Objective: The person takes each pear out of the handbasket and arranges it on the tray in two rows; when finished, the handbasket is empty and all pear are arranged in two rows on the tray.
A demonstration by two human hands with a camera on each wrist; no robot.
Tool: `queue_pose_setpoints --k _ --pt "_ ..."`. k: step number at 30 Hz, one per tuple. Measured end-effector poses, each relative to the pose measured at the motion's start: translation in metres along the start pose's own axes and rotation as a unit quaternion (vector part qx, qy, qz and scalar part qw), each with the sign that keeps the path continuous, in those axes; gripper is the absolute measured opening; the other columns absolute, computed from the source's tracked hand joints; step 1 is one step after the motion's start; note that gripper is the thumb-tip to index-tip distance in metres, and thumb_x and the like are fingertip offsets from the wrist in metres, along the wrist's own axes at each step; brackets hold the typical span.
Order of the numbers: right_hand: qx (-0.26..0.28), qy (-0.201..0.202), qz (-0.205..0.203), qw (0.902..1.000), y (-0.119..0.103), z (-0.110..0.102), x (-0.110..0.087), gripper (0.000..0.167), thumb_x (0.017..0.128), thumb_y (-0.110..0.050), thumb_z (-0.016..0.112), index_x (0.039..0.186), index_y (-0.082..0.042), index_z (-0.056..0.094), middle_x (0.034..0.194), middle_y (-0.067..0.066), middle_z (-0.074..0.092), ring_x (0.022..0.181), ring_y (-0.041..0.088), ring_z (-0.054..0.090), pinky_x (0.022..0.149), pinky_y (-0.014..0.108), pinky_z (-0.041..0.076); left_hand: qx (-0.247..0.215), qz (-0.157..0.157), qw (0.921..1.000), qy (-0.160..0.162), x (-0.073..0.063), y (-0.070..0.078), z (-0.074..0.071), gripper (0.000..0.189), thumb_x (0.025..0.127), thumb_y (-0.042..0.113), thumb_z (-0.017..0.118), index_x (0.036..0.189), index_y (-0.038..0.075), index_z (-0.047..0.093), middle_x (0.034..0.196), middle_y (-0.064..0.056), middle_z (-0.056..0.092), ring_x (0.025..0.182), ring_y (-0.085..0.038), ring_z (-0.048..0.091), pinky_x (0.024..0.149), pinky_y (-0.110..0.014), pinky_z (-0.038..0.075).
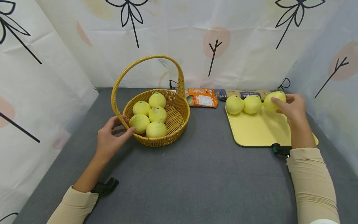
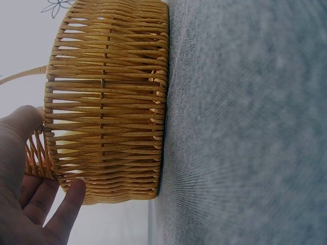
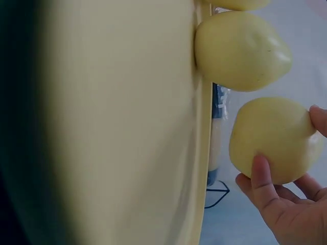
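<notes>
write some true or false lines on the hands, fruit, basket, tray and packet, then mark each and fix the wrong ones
1. The left hand grips the basket near the foot of its handle. True.
2. The basket has nothing in it. False: five yellow fruits show inside.
3. Two fruits sit side by side at the far edge of the tray. True.
4. Neither hand holds a fruit. False: the right hand holds a yellow fruit.
5. An orange packet lies off the tray. True.
</notes>
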State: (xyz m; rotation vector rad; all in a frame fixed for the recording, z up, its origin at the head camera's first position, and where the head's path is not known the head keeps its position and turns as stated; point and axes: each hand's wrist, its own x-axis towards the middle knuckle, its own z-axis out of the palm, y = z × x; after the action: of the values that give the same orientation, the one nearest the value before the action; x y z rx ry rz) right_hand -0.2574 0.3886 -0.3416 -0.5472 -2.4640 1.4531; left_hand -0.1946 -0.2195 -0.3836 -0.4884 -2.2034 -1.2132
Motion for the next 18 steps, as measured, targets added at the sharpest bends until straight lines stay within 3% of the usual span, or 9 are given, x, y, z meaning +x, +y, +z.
queue_pose_setpoints --k 4,5,13,18 --pt "-0.023 -0.034 0.008 0.9991 0.006 0.002 0.002 0.083 0.095 -0.037 0.066 0.149 0.013 0.029 0.124 0.013 0.042 0.090 0.010 0.053 0.076 0.028 0.061 0.004 -0.002 1.0000 -0.001 0.000 0.000 0.000 0.045 0.079 -0.002 0.084 0.119 -0.003 0.064 0.111 -0.010 0.069 0.101 -0.020 0.066 0.079 -0.017 0.057" --pt "-0.025 -0.040 0.012 0.9988 0.007 0.002 0.003 0.084 0.095 -0.037 0.066 0.150 0.013 0.026 0.126 0.015 0.040 0.092 0.013 0.053 0.077 0.029 0.061 0.002 -0.001 1.0000 -0.001 0.000 -0.006 0.000 0.045 0.080 0.000 0.084 0.119 -0.002 0.064 0.111 -0.008 0.069 0.101 -0.017 0.066 0.079 -0.017 0.057" --pt "-0.014 -0.060 0.025 0.9978 0.013 0.006 0.002 0.088 0.096 -0.031 0.067 0.153 0.011 0.015 0.142 0.028 0.028 0.100 0.021 0.053 0.080 0.027 0.060 0.003 -0.003 1.0000 -0.001 0.000 -0.009 0.000 0.045 0.080 0.000 0.084 0.120 -0.002 0.064 0.112 -0.006 0.069 0.102 -0.010 0.065 0.079 -0.016 0.057" --pt "-0.022 -0.059 0.024 0.9977 0.013 0.008 0.001 0.085 0.097 -0.032 0.065 0.154 0.008 0.018 0.146 0.032 0.027 0.107 0.027 0.050 0.083 0.025 0.059 0.009 0.000 1.0000 0.003 -0.001 -0.006 0.002 0.046 0.078 -0.006 0.083 0.119 -0.005 0.063 0.111 -0.014 0.068 0.100 -0.023 0.066 0.078 -0.017 0.057"
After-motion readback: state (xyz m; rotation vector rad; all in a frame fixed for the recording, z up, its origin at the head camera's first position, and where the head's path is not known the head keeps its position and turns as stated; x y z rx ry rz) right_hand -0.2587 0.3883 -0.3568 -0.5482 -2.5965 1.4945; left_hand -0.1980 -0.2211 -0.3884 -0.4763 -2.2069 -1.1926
